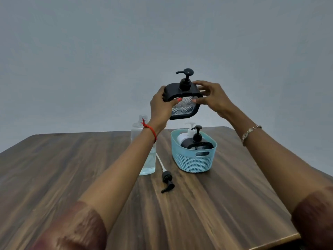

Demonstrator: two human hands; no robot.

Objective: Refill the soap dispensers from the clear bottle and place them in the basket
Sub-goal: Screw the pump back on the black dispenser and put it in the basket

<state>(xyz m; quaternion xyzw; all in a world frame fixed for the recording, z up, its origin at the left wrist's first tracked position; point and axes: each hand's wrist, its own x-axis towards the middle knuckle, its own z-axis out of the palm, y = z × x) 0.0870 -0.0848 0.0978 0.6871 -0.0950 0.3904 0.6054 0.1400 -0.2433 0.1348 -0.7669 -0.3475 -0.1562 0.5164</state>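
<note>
While both arms stretch out above the wooden table [75, 168], the left hand [160, 107] and right hand [212, 98] clasp a black-framed soap dispenser [182, 98] in mid-air, above the blue basket [193, 159] near the far edge. Two dispensers [196, 141] sit inside. The uncapped clear bottle [146, 156] stands left, a loose pump [167, 181] beside it; the near tabletop lies open.

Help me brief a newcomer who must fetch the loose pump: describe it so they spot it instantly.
Start at the wooden table and find the blue basket. Left of it stands the clear bottle; the loose pump lies flat before them. Unlike the basket's upright pumps, it is detached, black, trailing a white tube.
</note>
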